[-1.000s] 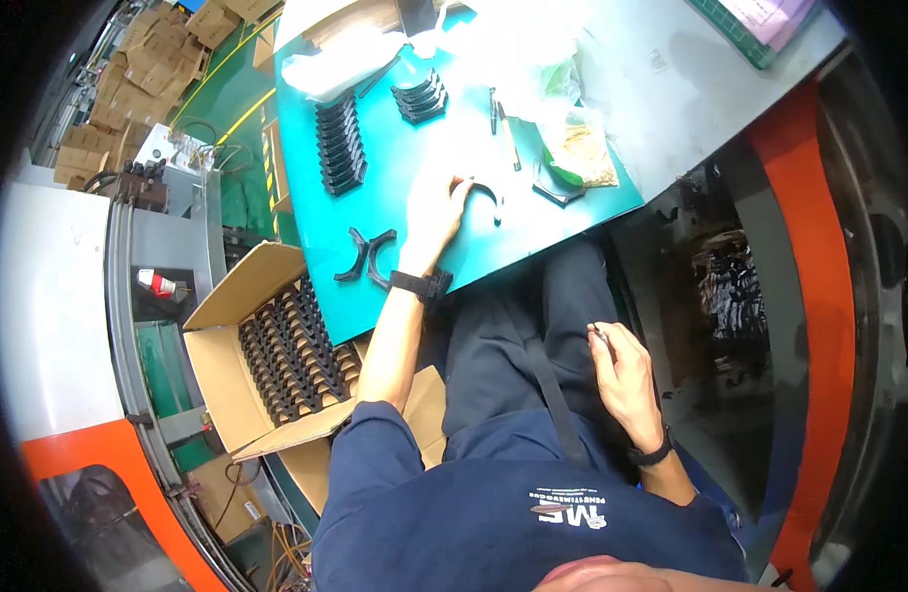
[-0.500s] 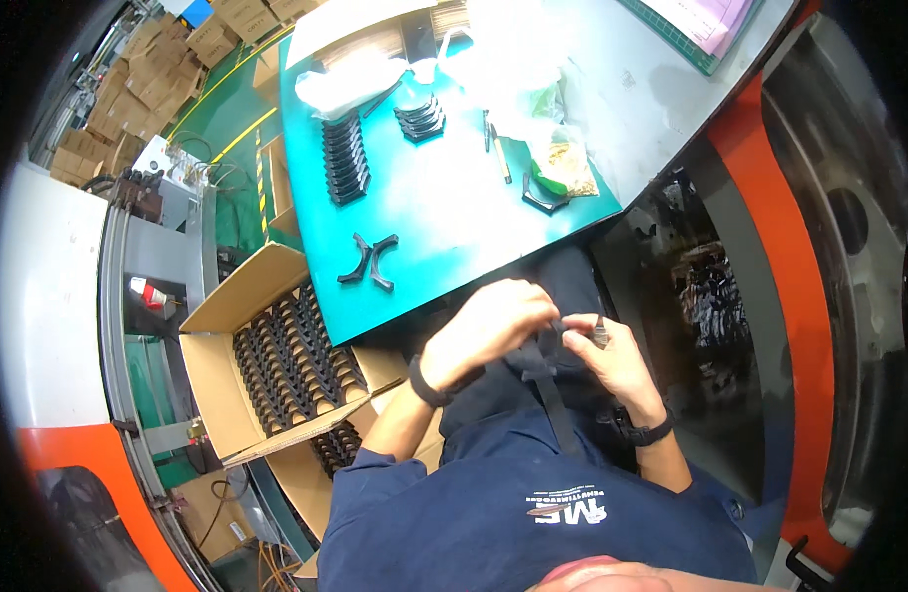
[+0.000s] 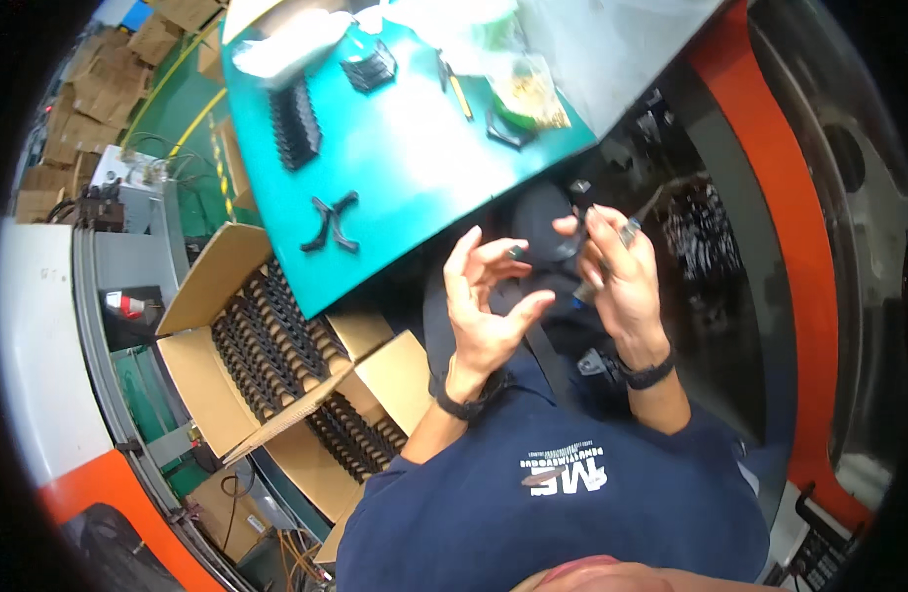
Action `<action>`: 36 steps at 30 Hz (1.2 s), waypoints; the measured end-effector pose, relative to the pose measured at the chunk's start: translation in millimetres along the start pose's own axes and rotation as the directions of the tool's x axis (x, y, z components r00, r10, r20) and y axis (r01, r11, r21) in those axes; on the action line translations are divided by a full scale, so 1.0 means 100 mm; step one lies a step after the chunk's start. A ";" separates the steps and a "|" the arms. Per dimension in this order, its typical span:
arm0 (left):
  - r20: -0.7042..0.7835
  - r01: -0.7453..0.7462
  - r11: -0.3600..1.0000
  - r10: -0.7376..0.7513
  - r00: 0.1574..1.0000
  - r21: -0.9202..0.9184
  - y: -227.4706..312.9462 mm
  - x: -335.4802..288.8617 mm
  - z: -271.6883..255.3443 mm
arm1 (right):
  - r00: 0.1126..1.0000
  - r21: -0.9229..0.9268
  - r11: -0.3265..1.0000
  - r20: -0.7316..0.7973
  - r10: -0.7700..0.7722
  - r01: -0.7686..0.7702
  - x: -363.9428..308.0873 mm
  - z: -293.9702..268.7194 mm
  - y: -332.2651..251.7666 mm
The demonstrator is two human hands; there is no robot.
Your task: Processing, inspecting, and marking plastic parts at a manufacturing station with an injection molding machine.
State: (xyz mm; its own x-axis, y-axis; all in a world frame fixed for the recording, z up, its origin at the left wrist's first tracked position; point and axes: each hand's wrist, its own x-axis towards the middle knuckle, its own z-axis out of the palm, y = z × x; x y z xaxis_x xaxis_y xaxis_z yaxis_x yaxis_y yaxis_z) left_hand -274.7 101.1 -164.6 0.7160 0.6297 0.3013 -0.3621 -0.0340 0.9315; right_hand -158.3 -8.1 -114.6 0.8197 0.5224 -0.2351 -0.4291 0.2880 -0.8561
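Observation:
My left hand (image 3: 489, 306) is raised over my lap, thumb and fingers spread. A small dark spot shows at one fingertip; I cannot make out what it is. My right hand (image 3: 622, 281) is closed around a small metallic tool (image 3: 630, 233) that sticks out between the fingers; its kind is blurred. A dark piece (image 3: 580, 209) shows at the fingertips of that hand, also smeared by motion. Ahead, on the green-topped table (image 3: 405, 202), two curved black plastic parts (image 3: 332, 225) lie side by side near the left edge.
Rows of black parts (image 3: 296, 123) and a smaller stack (image 3: 369, 67) stand on the table. A pen (image 3: 460, 99), a bag of small yellowish pieces (image 3: 533, 94) and another black part (image 3: 506, 130) lie rightward. Open cartons (image 3: 202, 370) of black parts sit left. An orange-edged machine (image 3: 819, 355) rises at right.
My hands, close together before, have come apart. The left has opened and turned its palm inward; the right has risen with the tool. The whole view has shifted, with the table now farther up and left.

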 end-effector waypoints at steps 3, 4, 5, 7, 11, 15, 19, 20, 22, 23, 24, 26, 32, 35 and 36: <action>-0.129 -0.079 0.994 0.088 0.988 0.072 0.03 -0.05 0.12 | 0.999 0.014 0.999 0.003 0.037 -0.037 -0.11 0.13 0.02; -0.151 -0.064 0.994 0.076 0.986 0.083 0.06 -0.05 0.11 | 0.999 0.010 0.999 0.015 0.046 -0.046 -0.13 0.14 0.04; -0.147 -0.044 0.997 0.053 0.988 0.058 0.08 -0.06 0.09 | 0.998 0.016 0.998 0.026 0.054 -0.055 -0.15 0.13 0.04; -0.139 -0.009 1.000 0.010 0.990 0.009 0.12 -0.05 0.05 | 0.997 0.028 0.997 0.050 0.067 -0.068 -0.20 0.11 0.05; -0.119 0.094 0.987 -0.110 0.987 -0.128 0.20 -0.06 -0.04 | 0.992 -0.011 0.996 0.087 0.086 -0.085 -0.27 0.09 -0.01; -0.130 0.110 0.986 -0.126 0.983 -0.126 0.29 -0.04 -0.07 | 0.993 -0.081 0.995 0.092 0.074 -0.066 -0.32 0.09 -0.04; -0.137 0.112 0.989 -0.125 0.983 -0.096 0.33 -0.04 -0.09 | 0.995 -0.153 0.986 0.065 0.075 -0.064 -0.33 0.10 -0.06; -0.136 0.113 0.989 -0.125 0.983 -0.093 0.34 -0.05 -0.09 | 0.996 -0.160 0.984 0.047 0.081 -0.072 -0.34 0.11 -0.06; -0.133 0.114 0.989 -0.125 0.983 -0.090 0.34 -0.05 -0.09 | 0.996 -0.196 0.979 0.049 0.072 -0.061 -0.34 0.11 -0.05; -0.136 0.101 0.993 -0.109 0.985 -0.066 0.33 -0.05 -0.10 | 0.997 -0.214 0.975 0.050 0.067 -0.054 -0.35 0.12 -0.05; -0.137 0.088 0.995 -0.093 0.986 -0.042 0.32 -0.05 -0.10 | 0.995 -0.218 0.973 0.051 0.085 -0.072 -0.35 0.12 -0.05; -0.135 0.074 0.997 -0.077 0.988 -0.027 0.31 -0.05 -0.09 | 0.992 -0.225 0.969 0.053 0.119 -0.104 -0.35 0.11 -0.07; -0.123 0.071 0.996 -0.077 0.989 -0.047 0.32 -0.04 -0.10 | 0.992 -0.248 0.964 0.062 0.112 -0.094 -0.36 0.10 -0.07; -0.122 0.081 0.995 -0.087 0.989 -0.053 0.32 -0.04 -0.11 | 0.994 -0.210 0.976 0.073 0.079 -0.062 -0.35 0.11 -0.05; -0.120 0.083 0.995 -0.089 0.989 -0.053 0.32 -0.04 -0.11 | 0.994 -0.205 0.977 0.078 0.070 -0.053 -0.35 0.10 -0.05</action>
State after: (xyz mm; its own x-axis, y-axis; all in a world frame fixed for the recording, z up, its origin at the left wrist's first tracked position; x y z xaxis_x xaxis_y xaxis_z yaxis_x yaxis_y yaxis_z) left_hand -296.2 106.0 -138.1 0.6689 0.7185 0.1907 -0.3327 0.0600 0.9411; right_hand -189.0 -19.3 -97.7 0.7555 0.6023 -0.2577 -0.3846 0.0893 -0.9188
